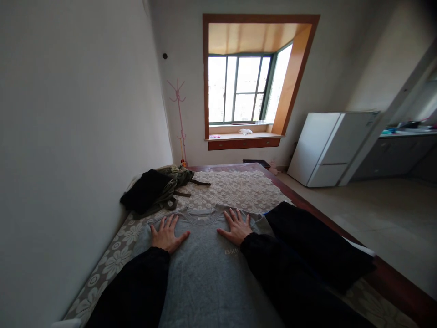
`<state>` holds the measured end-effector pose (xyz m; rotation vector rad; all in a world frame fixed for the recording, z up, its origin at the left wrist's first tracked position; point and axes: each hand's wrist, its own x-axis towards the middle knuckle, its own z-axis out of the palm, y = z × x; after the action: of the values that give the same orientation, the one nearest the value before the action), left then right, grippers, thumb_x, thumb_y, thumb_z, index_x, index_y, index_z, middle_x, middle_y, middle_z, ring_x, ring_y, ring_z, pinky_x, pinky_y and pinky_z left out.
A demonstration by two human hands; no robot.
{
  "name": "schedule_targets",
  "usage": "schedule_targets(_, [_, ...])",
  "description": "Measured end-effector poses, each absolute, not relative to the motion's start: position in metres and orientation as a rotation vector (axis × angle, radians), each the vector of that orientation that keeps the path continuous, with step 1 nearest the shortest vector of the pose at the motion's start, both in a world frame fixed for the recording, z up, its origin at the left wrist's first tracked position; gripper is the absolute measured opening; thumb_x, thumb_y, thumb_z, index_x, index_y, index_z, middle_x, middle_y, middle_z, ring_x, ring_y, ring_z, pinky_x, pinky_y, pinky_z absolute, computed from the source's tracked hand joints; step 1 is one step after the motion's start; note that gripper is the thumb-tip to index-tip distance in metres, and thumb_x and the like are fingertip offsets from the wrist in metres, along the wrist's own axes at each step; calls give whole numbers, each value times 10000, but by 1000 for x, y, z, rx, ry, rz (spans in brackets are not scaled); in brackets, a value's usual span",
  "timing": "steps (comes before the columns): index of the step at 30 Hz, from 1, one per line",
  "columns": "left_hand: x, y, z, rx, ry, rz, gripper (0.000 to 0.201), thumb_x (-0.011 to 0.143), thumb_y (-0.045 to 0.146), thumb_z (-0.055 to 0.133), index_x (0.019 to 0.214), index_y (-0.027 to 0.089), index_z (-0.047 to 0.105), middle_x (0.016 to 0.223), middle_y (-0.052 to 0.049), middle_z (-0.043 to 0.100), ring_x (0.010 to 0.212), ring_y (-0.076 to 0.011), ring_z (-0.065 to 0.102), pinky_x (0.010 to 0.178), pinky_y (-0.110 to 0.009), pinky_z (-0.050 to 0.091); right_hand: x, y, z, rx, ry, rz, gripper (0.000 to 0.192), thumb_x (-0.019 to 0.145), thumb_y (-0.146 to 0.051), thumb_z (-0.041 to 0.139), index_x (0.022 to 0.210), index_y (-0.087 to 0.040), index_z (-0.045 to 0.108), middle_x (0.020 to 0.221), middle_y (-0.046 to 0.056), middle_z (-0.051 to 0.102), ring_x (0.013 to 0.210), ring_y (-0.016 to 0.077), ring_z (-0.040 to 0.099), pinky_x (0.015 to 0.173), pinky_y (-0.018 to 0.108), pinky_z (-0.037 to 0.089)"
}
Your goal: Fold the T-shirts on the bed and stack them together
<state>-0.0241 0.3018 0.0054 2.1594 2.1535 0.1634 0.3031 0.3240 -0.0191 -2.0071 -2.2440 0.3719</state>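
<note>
A grey T-shirt (201, 269) lies spread out on the table, its neckline pointing away from me and pale lettering on its chest. My left hand (168, 234) rests flat on the left shoulder area of the shirt, fingers spread. On the other side of the collar, my right hand (235, 228) presses flat near the right shoulder, its fingers also apart. Neither hand grips the fabric. My dark sleeves cover parts of both sides of the shirt.
A patterned floral cloth (235, 187) covers the red-brown table (403, 282). At the far left lies a dark backpack (160, 187) against the wall. Dark folded fabric (317, 241) sits at the right edge. Beyond stand a pink coat rack (179, 114) and a white fridge (327, 146).
</note>
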Motion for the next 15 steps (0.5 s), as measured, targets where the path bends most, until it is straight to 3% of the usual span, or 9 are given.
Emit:
schedule_targets(2, [-23, 301, 7, 2161, 2142, 186, 844, 1027, 739, 430, 1712, 244, 420, 1821, -130, 318, 1691, -420, 238, 1299, -847, 99, 304, 324, -15, -1932, -2214, 398, 1004, 983, -850, 466, 1764, -228, 362, 1865, 121, 208, 1728, 457, 46, 1297, 825, -31])
schedule_targets(4, [-26, 297, 9, 2169, 2121, 212, 747, 1075, 643, 379, 1700, 239, 439, 1828, -117, 308, 1699, -389, 235, 1325, -811, 81, 312, 322, -7, -1813, -2215, 438, 817, 1065, -696, 418, 1725, -215, 438, 1830, 132, 318, 1714, 418, 186, 1333, 774, 73])
schedule_targets(6, [-36, 286, 12, 2182, 2084, 219, 652, 1101, 530, 346, 1671, 248, 488, 1821, -95, 336, 1701, -352, 248, 1357, -751, 95, 330, 317, 3, -1692, -2261, 471, 649, 1115, -471, 302, 1666, -213, 527, 1763, 115, 456, 1652, 311, 377, 1363, 612, 235])
schedule_targets(9, [-59, 263, 13, 2205, 2012, 186, 583, 1090, 434, 365, 1612, 280, 575, 1786, -57, 418, 1687, -308, 303, 1385, -635, 189, 371, 308, 19, -1575, -2374, 472, 622, 1059, -271, 280, 1540, -225, 671, 1593, 75, 651, 1492, 214, 573, 1300, 397, 385])
schedule_targets(12, [-81, 242, 10, 2207, 1992, 129, 596, 1073, 432, 390, 1618, 282, 577, 1775, -53, 439, 1678, -307, 326, 1374, -580, 259, 410, 302, 26, -1558, -2508, 416, 584, 986, -262, 398, 1443, -213, 758, 1496, 101, 720, 1430, 271, 619, 1280, 425, 407])
schedule_targets(15, [-90, 233, 4, 2183, 2053, 76, 671, 1065, 472, 404, 1678, 215, 498, 1790, -110, 397, 1692, -347, 282, 1367, -603, 255, 426, 296, 19, -1597, -2564, 376, 620, 961, -372, 531, 1513, -159, 713, 1619, 152, 626, 1539, 340, 520, 1326, 480, 335])
